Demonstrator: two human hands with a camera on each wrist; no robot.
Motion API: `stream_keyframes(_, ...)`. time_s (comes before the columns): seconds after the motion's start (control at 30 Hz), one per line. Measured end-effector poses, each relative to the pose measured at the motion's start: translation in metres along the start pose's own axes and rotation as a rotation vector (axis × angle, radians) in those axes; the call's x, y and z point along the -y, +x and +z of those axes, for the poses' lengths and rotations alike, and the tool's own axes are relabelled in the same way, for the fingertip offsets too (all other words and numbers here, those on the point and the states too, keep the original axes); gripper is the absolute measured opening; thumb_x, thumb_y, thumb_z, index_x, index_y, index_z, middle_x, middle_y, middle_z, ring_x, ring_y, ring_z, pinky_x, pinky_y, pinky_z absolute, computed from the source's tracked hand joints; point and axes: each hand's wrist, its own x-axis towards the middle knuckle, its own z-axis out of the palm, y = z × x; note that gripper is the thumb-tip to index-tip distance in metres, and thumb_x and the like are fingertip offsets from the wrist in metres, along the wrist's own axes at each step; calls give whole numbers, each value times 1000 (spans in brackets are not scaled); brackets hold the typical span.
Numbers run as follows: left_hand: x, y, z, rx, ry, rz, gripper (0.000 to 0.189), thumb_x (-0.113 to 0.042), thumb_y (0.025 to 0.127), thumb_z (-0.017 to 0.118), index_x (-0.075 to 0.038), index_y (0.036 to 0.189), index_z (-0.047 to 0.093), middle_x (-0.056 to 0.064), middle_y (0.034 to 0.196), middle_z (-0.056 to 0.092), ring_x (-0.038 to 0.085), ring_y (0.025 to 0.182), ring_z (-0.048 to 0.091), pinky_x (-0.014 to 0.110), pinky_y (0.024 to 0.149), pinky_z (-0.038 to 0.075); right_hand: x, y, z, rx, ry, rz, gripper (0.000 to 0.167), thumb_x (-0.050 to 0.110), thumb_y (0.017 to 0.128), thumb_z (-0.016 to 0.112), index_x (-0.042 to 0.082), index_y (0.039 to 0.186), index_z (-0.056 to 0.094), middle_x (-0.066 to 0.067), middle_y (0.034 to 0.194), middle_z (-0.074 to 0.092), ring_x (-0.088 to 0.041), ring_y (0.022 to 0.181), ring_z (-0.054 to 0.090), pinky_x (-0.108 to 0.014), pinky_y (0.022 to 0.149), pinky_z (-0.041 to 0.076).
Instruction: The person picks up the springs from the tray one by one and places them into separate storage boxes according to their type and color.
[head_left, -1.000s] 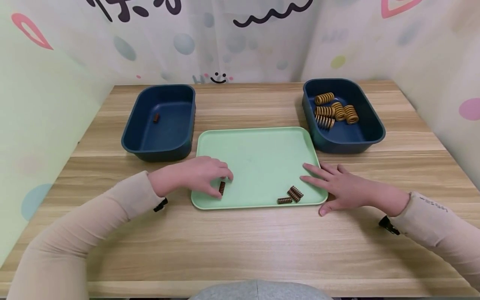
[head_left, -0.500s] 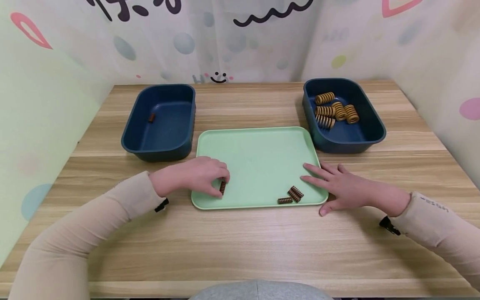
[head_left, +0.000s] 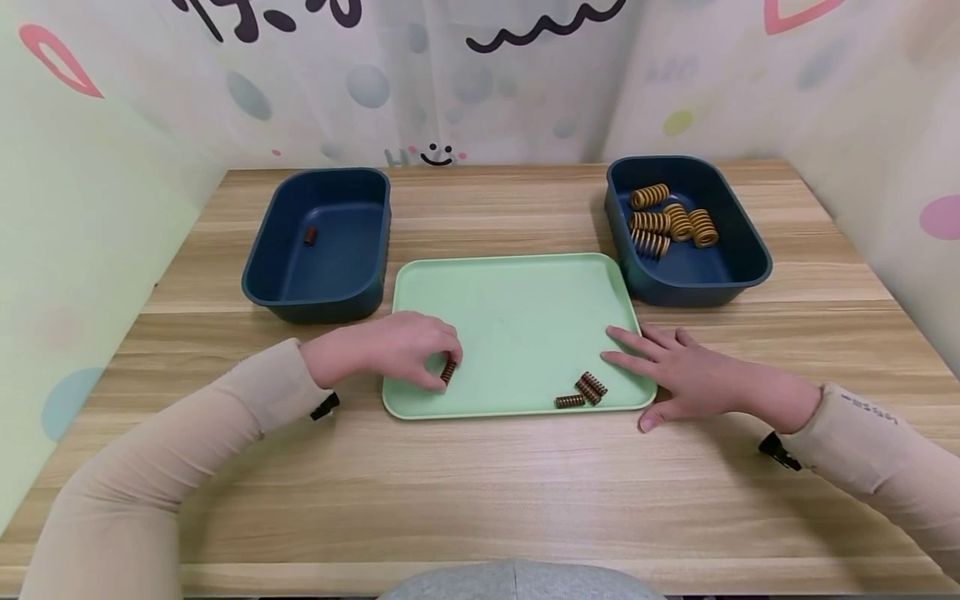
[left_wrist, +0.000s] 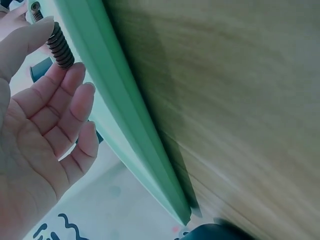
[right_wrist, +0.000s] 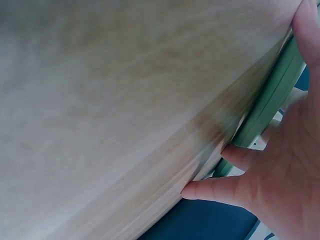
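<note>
In the head view my left hand (head_left: 405, 346) pinches a small dark coil spring (head_left: 448, 372) between thumb and fingertips, over the left part of the pale green tray (head_left: 510, 325). The left wrist view shows that spring (left_wrist: 61, 49) held by its two ends, the other fingers loosely bent. My right hand (head_left: 686, 377) lies with spread fingers across the tray's right edge, two fingertips over the tray and the thumb on the table. Three more small dark springs, one of them a lone spring (head_left: 569, 401), lie near the tray's front right corner.
At the back left stands a dark blue bin (head_left: 262, 283) with one small dark spring (head_left: 310, 236) inside. Another blue bin (head_left: 697, 296), back right, holds several larger gold springs (head_left: 648, 222). A patterned curtain (head_left: 517, 92) hangs behind the wooden table (head_left: 480, 492).
My left thumb and fingers have closed on the small dark spring, which has tilted and shifted slightly right. The spring in the left bin has rolled a little. My right hand stays put.
</note>
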Motion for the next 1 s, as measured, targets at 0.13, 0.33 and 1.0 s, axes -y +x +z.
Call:
stream_keyframes(0.13,1,0,-4,-5,-18,12,23,-27,80,70,-13,97,64,-4,93,59,12,86,55,28,76,45,0,0,-1,6,1,5,86,62,75,57,16,142,32,-12,152,14,-50,131,21,-71,88,26)
stream_keyframes(0.33,3,-1,-10,-15,-53,-2,25,-25,81,69,-13,102,64,-4,97,60,13,86,55,27,75,45,1,0,-2,10,-3,7,86,63,75,57,14,142,32,-13,151,14,-50,130,22,-71,87,26)
stream_keyframes(1.0,18,-13,-41,-159,-203,-96,33,-23,80,70,-9,109,62,-1,107,61,19,87,57,29,74,46,3,0,-3,6,-1,8,85,62,76,58,15,142,32,-12,152,15,-48,131,22,-70,88,26)
